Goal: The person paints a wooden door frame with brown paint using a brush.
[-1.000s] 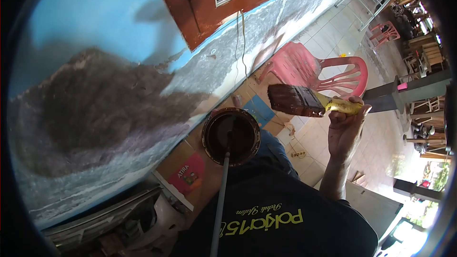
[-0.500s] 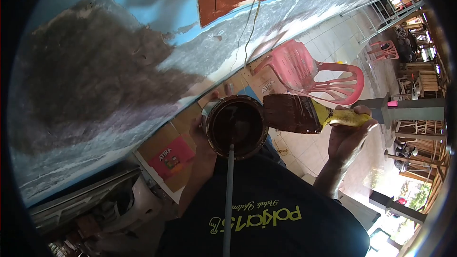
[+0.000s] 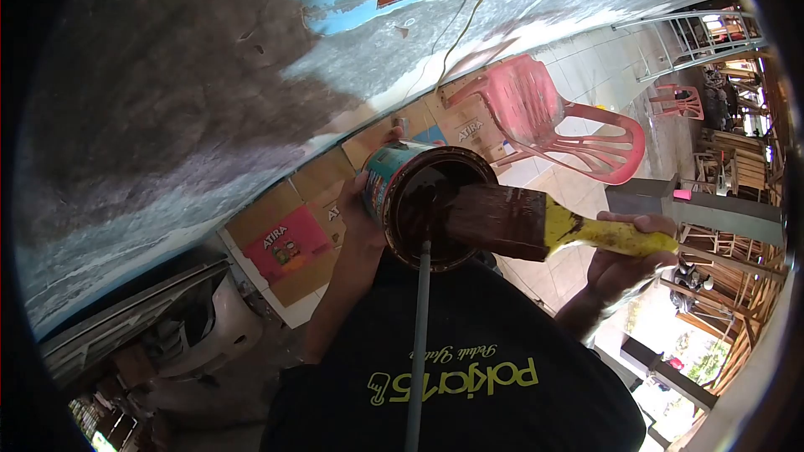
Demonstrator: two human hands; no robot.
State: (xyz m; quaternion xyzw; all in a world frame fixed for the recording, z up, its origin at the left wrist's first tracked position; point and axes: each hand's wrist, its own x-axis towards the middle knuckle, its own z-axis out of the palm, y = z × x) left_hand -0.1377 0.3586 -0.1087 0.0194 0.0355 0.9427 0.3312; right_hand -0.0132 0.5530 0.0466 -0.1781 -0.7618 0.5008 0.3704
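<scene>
My left hand is wrapped around the side of a paint can with a teal label. The can is tilted toward me, and dark brown paint coats its inside and rim. In my right hand is a wide paintbrush, gripped by its yellow handle. Its bristles are soaked in brown paint and overlap the can's mouth, reaching over the rim. A thin grey rod runs up from the bottom of the view and ends over the can's opening.
A blue and grey wall with a large dark patch rises on the left. Flattened cardboard lies along its foot. A pink plastic chair stands beyond the can. A grey pillar is on the right, a metal rack farther off.
The can has tipped so more of its label shows. The brush has moved from beside the can to over its mouth. The view has shifted, with the wall sitting higher.
</scene>
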